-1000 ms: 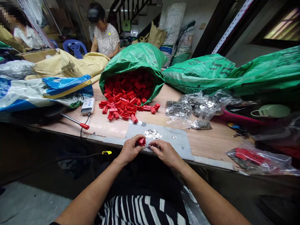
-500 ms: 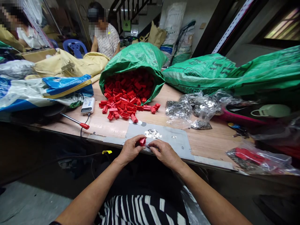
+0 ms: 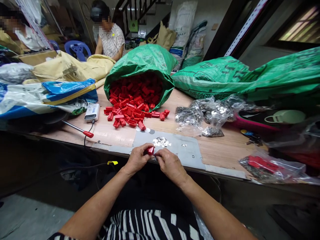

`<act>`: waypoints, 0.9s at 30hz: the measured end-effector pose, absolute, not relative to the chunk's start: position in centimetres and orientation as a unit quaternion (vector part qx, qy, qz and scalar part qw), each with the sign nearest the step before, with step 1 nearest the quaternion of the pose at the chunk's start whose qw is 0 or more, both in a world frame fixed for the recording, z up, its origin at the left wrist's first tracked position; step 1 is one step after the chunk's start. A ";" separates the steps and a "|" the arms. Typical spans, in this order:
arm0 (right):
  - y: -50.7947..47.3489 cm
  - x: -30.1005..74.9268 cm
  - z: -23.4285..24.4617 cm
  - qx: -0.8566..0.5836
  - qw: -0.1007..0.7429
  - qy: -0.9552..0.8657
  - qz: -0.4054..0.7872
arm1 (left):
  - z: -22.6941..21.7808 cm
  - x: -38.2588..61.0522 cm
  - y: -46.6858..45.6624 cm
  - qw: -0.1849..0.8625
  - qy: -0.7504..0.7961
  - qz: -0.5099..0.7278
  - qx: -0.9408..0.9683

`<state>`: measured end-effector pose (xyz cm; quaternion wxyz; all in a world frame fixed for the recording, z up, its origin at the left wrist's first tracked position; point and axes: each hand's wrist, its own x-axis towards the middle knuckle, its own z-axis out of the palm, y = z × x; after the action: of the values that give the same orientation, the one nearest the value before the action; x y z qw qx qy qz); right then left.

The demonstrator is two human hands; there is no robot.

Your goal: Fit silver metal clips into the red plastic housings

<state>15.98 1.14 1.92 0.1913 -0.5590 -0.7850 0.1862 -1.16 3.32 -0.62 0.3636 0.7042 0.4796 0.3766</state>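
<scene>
Pinched between the fingers of my left hand [image 3: 138,158] is a small red plastic case [image 3: 150,150], over the table's front edge. My right hand [image 3: 170,164] is closed on a thin dark tool, mostly hidden by the fingers, whose tip meets the right end of the case. Just beyond both hands, a pile of small shiny metal pieces [image 3: 162,142] lies on a grey mat [image 3: 186,154]. Farther back, many more red plastic cases [image 3: 131,113] spill from the mouth of a green woven sack [image 3: 147,56].
Clear bags of metal parts [image 3: 190,115] lie right of the sack, near a pale green cup [image 3: 287,116]. At left are a white power bank [image 3: 92,112] with a cable and a red-tipped lever [image 3: 88,134]. A co-worker [image 3: 110,38] sits across the table.
My right hand has shifted slightly, bringing the thin tool closer against the red case. The case stays in my left hand. The whole view has drifted a little.
</scene>
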 end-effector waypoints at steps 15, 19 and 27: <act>2.6 18.0 2.3 -0.500 0.223 -0.761 0.349 | 0.0 -1.7 2.9 0.406 0.444 0.375 0.705; 2.5 17.5 2.3 -0.492 0.218 -0.781 0.318 | 0.1 -1.7 2.9 0.405 0.446 0.371 0.707; 2.6 17.0 2.0 -0.502 0.200 -0.794 0.279 | -0.2 -1.7 2.9 0.395 0.451 0.370 0.710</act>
<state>16.95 2.59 1.99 0.2003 -0.5022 -0.7935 0.2794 -1.65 2.86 -0.24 0.3948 0.7098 0.4511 0.3698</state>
